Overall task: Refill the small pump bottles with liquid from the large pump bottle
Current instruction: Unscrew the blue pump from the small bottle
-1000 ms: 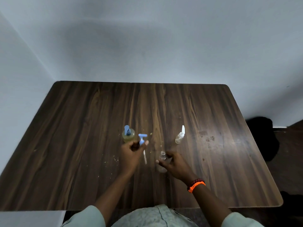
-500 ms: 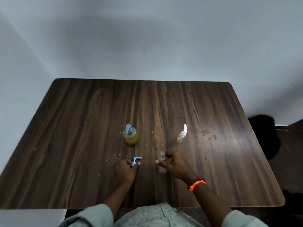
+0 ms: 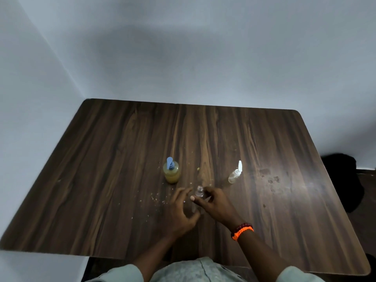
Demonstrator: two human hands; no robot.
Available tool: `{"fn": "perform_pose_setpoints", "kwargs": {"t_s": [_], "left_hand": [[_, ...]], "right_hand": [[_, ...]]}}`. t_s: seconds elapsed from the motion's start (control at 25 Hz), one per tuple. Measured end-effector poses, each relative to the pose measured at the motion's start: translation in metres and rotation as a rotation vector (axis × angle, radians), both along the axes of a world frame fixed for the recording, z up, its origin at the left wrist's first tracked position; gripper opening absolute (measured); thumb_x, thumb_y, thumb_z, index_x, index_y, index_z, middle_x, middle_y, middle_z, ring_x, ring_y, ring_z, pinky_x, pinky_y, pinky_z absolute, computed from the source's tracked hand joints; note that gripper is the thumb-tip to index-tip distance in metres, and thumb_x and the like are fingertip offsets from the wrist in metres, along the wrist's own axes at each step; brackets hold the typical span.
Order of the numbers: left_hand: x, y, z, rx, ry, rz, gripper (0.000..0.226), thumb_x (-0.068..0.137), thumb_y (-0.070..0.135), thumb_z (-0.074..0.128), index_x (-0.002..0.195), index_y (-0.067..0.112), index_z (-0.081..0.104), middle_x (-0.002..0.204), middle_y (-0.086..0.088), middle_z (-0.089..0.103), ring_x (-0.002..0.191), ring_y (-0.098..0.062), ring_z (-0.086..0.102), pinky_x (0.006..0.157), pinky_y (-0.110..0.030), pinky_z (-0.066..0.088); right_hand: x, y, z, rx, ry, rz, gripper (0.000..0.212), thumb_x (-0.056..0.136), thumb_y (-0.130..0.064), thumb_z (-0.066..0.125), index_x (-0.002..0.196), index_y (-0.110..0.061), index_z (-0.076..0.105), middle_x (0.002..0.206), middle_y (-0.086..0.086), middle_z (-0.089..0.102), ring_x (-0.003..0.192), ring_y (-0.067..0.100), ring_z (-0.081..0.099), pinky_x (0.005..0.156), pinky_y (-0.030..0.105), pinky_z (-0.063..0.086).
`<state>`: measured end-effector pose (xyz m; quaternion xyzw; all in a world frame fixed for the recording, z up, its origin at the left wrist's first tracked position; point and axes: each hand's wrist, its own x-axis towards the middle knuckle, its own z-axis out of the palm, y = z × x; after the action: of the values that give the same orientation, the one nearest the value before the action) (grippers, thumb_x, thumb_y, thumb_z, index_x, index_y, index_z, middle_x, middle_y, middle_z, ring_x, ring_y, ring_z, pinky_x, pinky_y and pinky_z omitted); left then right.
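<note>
The right hand (image 3: 215, 206) holds a small clear bottle (image 3: 199, 197), with its thumb and fingers curled around the glass. The left hand (image 3: 180, 212) is right beside the bottle on its other side. Its fingers are spread and a little bent, and I see nothing in them.

The small clear bottle stands straight up on the table (image 3: 101, 169), just in front of the person. Its top is open, with no pump on it. It looks empty, but it is hard to be sure because it is see-through.

The large pump bottle (image 3: 172, 173) stands a bit farther away, ahead and to the left. It has yellow liquid inside and a blue pump on top. It also stands straight up. The left hand is the nearer one to it, so I think that hand should reach for it while the right hand keeps the little bottle steady. The open top must sit under the blue spout.

A second small bottle (image 3: 235, 175) with a white top stands ahead and to the right, apart from both hands. It leans a bit in the picture.

Tiny crumbs lie on the dark wood near the hands. An orange band (image 3: 242, 233) is on the right wrist.
</note>
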<state>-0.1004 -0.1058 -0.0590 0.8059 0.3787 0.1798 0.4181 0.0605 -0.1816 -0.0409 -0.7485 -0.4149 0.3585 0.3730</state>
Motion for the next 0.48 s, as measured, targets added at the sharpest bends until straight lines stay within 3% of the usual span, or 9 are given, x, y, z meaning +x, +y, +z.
{"fn": "perform_pose_setpoints", "kwargs": {"t_s": [0.12,0.28,0.4,0.48], "left_hand": [[-0.002,0.003,-0.003,-0.1,-0.045,0.001,0.069,0.081,0.036,0.075,0.145,0.021,0.057,0.14,0.007,0.066,0.13,-0.006,0.062,0.107,-0.031,0.055],[-0.009,0.013,-0.001,-0.256,-0.13,0.098,0.047,0.081,0.042,0.075,0.122,0.061,0.063,0.118,0.027,0.075,0.112,0.004,0.071,0.093,-0.031,0.062],[-0.017,0.02,-0.008,-0.335,-0.182,0.224,0.04,0.08,0.037,0.084,0.113,0.053,0.069,0.114,0.021,0.078,0.107,-0.002,0.075,0.094,-0.036,0.063],[-0.023,0.023,-0.013,-0.318,-0.182,0.289,0.046,0.079,0.016,0.09,0.11,0.043,0.07,0.111,0.017,0.08,0.104,-0.004,0.076,0.095,-0.035,0.063]], "right_hand": [[-0.011,0.014,0.01,0.048,-0.016,0.051,0.031,0.089,-0.047,0.076,0.108,-0.022,0.077,0.095,-0.009,0.078,0.089,0.001,0.071,0.073,0.016,0.053],[-0.015,0.025,0.018,0.027,0.022,0.118,0.034,0.087,-0.051,0.076,0.109,-0.026,0.077,0.099,-0.011,0.079,0.092,-0.002,0.071,0.075,0.014,0.055],[0.001,0.032,0.018,-0.04,0.139,0.141,0.035,0.089,-0.051,0.074,0.115,-0.028,0.072,0.103,-0.007,0.077,0.098,0.006,0.072,0.079,0.016,0.056],[0.015,0.04,0.013,-0.09,0.162,0.066,0.046,0.088,-0.032,0.08,0.13,-0.022,0.063,0.112,-0.003,0.071,0.106,0.014,0.068,0.083,0.017,0.056]]}}
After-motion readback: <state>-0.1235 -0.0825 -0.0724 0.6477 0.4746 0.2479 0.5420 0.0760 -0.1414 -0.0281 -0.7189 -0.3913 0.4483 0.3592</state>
